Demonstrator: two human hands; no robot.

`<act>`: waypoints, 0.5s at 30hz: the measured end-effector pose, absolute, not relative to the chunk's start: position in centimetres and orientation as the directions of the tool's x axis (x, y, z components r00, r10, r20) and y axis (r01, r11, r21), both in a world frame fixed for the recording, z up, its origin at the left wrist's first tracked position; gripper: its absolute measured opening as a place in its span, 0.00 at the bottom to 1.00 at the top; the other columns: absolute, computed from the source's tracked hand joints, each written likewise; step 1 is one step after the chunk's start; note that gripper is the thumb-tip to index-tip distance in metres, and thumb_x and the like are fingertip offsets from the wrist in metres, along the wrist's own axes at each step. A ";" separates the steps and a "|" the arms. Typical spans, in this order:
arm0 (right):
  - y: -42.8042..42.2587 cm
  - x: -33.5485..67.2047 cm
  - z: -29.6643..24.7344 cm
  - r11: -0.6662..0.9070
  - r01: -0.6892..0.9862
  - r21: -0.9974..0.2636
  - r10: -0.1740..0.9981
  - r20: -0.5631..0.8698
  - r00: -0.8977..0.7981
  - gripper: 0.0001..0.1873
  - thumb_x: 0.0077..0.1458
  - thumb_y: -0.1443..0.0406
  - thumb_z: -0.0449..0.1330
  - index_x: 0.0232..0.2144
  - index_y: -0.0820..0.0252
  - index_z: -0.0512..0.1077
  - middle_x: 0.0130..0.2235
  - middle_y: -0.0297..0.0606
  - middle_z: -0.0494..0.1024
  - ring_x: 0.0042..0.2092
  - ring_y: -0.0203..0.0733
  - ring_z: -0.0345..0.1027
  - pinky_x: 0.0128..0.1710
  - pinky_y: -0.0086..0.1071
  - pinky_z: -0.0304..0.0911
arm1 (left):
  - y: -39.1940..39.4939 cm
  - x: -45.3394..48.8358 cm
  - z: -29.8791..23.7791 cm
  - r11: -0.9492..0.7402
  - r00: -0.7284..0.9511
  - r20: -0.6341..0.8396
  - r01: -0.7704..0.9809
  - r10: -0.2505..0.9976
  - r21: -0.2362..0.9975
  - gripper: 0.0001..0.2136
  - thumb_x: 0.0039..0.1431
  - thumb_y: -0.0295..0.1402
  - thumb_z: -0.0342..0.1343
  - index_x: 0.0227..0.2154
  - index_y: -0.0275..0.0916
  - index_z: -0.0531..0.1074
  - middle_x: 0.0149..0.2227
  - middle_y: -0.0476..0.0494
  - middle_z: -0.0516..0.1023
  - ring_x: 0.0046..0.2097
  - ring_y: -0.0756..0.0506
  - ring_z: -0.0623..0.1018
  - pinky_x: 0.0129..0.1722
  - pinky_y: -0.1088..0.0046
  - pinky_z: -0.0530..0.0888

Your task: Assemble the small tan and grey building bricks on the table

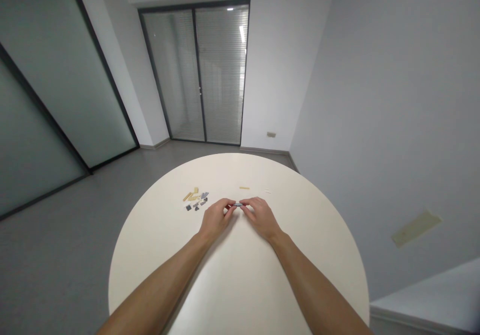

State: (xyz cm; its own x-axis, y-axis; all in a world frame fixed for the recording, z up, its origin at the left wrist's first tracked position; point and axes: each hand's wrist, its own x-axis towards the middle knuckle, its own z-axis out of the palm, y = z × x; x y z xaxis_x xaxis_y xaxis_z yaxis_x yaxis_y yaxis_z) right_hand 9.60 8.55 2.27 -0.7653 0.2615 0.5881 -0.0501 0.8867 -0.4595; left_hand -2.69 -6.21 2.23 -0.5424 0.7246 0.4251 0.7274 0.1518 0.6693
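My left hand (216, 217) and my right hand (260, 214) meet over the middle of a round cream table (240, 285). Between their pinched fingertips sits a small grey piece (237, 204), with a hint of red at its left end. Both hands are closed on it, just above the tabletop. A loose cluster of small tan and grey pieces (195, 200) lies on the table to the left of my left hand.
A thin tan strip (244, 188) and a small pale piece (267, 191) lie beyond the hands. Grey floor surrounds the table. Glass doors with blinds (198, 75) stand at the back, a glass partition on the left, a plain wall on the right.
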 end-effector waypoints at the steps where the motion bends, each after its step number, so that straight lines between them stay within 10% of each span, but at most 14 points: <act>1: 8.6 9.6 2.3 0.887 -0.052 -0.459 0.260 0.591 -0.764 0.07 0.63 0.62 0.59 0.42 0.54 0.75 0.42 0.36 0.80 0.45 0.43 0.72 0.50 0.40 0.61 | -6.2 -2.7 2.2 0.155 -0.546 0.423 0.725 0.724 0.671 0.10 0.65 0.40 0.51 0.42 0.45 0.76 0.39 0.49 0.81 0.36 0.48 0.78 0.36 0.73 0.74; 15: 8.6 9.6 2.2 0.890 -0.049 -0.453 0.264 0.601 -0.755 0.07 0.62 0.63 0.59 0.42 0.53 0.75 0.42 0.36 0.81 0.46 0.43 0.72 0.50 0.40 0.61 | -6.2 -2.8 2.3 0.167 -0.550 0.426 0.731 0.719 0.662 0.11 0.64 0.40 0.51 0.42 0.45 0.76 0.39 0.49 0.80 0.38 0.47 0.78 0.36 0.73 0.74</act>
State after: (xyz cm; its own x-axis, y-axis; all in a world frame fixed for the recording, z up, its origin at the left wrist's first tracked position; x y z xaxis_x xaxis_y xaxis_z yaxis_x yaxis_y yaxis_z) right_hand 9.62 8.56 2.18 -0.7546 0.2640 0.6008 -0.0494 0.8900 -0.4532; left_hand -2.77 -6.25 2.31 -0.5497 0.7188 0.4257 0.7306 0.1665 0.6622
